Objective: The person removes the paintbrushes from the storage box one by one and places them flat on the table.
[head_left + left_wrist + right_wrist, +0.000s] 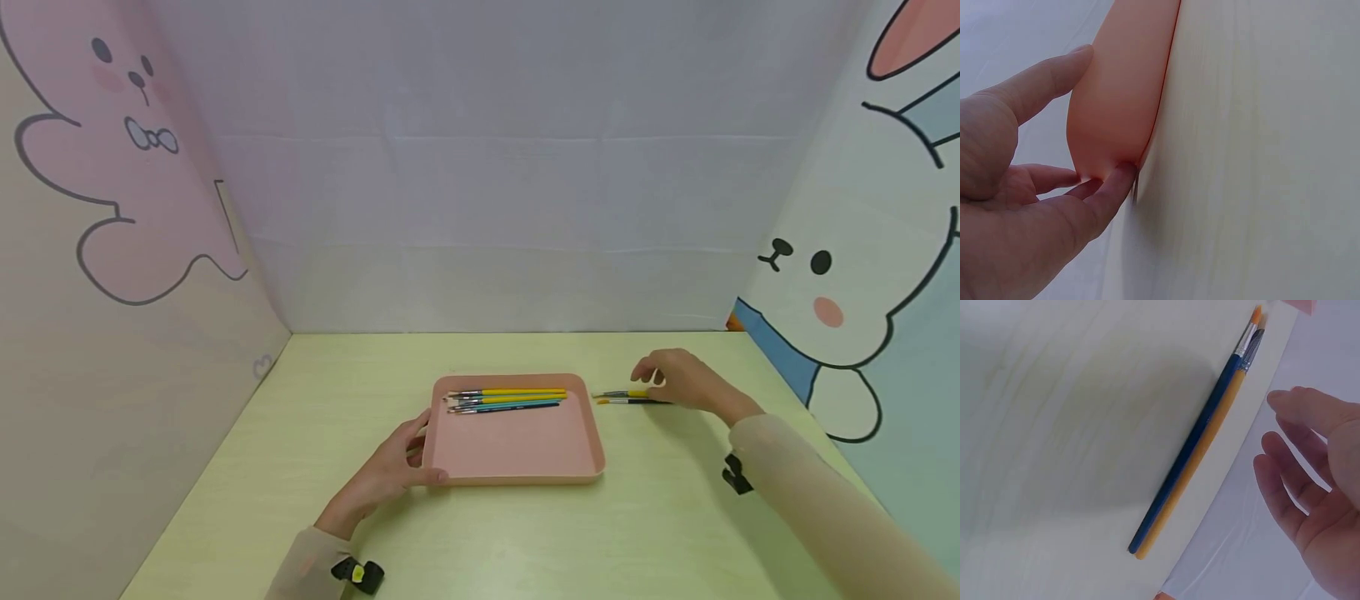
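Note:
A pink tray [517,454] lies on the table, its left side gripped by my left hand [386,471]. The thumb sits at the tray's near left corner and the fingers along its left wall. Several paintbrushes [517,392] with yellow, teal and dark blue handles lie together along the tray's far part. To the right of the tray, a yellow-handled paintbrush [1191,465] and a dark blue paintbrush [1186,447] rest side by side on the table. My right hand [686,379] is over their handle ends, partly covering them in the head view. Its fingers are loosely bent and hold nothing.
The pale yellow table [517,542] ends at a white back wall [495,208]. Side panels with a pink cartoon animal [142,208] and a white cartoon rabbit [847,250] stand left and right.

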A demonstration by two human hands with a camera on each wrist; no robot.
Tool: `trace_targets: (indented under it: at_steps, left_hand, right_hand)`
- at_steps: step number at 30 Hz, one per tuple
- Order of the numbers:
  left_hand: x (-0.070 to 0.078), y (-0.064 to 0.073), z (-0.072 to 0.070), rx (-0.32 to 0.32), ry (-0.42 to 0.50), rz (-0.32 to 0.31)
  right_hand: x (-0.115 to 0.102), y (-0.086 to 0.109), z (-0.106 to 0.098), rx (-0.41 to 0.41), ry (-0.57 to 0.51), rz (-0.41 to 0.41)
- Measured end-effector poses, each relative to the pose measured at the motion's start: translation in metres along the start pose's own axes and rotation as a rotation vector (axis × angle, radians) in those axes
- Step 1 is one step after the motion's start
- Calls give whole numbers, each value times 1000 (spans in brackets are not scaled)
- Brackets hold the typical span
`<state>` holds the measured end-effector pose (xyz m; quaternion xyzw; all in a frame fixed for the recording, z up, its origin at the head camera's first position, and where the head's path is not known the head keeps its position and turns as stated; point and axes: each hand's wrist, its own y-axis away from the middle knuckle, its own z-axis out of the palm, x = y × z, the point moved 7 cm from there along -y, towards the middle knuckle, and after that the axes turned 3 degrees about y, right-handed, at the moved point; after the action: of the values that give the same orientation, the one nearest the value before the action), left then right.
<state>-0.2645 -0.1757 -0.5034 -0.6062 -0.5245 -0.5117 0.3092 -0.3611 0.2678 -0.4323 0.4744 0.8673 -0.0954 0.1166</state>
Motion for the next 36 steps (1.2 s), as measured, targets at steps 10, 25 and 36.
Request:
trace_targets:
  at_steps: [10, 25, 36]
  left_hand:
    - [0, 1, 0, 3, 1, -4]
    - [-1, 0, 0, -4, 6, -3]
    - [-1, 0, 0, -8, 18, -2]
  right_hand:
    - [-26, -16, -11, 16, -38, -30]
    - [-72, -44, -16, 9, -116, -63]
    - [-100, -68, -9, -28, -150, -63]
